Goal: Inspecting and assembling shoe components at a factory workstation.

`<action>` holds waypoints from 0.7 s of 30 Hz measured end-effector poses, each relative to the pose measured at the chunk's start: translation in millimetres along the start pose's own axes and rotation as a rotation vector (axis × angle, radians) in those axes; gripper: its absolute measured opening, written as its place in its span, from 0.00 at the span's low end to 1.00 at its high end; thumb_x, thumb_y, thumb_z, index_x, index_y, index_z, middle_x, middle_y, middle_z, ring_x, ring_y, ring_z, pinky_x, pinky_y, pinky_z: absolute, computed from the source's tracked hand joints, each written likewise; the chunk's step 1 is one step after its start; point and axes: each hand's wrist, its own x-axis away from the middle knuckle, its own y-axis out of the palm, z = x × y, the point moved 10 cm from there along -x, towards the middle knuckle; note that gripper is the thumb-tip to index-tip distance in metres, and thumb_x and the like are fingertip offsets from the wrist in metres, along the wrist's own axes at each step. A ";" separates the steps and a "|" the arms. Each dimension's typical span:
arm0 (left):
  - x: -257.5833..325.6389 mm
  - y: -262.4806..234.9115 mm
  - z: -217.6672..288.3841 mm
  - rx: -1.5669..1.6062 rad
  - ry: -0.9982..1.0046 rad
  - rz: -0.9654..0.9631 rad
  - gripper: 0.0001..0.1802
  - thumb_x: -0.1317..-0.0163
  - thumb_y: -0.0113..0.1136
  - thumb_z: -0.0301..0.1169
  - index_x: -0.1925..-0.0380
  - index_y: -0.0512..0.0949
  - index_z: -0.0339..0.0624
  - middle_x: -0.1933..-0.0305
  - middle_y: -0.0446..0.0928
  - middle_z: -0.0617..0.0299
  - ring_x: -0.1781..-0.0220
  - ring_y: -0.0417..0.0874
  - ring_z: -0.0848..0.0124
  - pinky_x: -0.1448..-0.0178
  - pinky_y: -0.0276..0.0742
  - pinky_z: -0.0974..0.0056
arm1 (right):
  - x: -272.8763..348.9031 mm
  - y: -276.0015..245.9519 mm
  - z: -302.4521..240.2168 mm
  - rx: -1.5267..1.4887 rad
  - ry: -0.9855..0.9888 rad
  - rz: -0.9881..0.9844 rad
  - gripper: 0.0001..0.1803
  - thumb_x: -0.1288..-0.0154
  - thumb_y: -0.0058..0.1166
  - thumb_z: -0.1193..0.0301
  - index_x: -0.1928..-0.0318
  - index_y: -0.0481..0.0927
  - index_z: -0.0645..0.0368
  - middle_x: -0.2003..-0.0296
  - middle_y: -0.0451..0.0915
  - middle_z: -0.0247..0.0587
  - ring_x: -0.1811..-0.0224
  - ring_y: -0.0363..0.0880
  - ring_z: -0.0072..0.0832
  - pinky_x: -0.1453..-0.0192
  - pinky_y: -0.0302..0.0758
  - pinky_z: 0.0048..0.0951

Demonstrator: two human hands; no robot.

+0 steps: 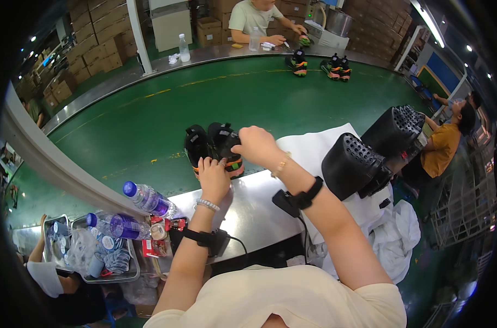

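Observation:
A pair of black shoes with orange and green soles stands side by side at the inner edge of the green belt. My left hand point(214, 177) lies against the near end of the right-hand shoe point(221, 141), its fingers closed on the lower side. Curled beside that same shoe's upper is my right hand point(259, 146), thumb against it. Whatever it may pinch is too hidden to make out. The left-hand shoe point(195, 145) touches its mate, and neither hand grips it. Straps with small black boxes sit on both my forearms.
Two black perforated machine heads point(349, 164) stand on white cloth point(308, 145) at right. Water bottles point(150, 198) and a metal tray point(133, 268) of small goods lie at left. Across the belt point(144, 128), a co-worker point(256, 22) handles a shoe; more shoes point(336, 66) stand nearby.

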 end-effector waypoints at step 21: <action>1.1 -5.3 -19.3 0.127 -0.036 -0.015 0.14 0.45 0.57 0.40 0.63 0.82 0.46 0.69 0.80 0.58 0.47 0.71 0.57 0.33 0.52 0.51 | -44.0 84.9 -0.2 0.092 0.095 0.172 0.05 0.53 0.60 0.71 0.74 0.81 0.59 0.73 0.81 0.46 0.68 0.83 0.39 0.64 0.80 0.35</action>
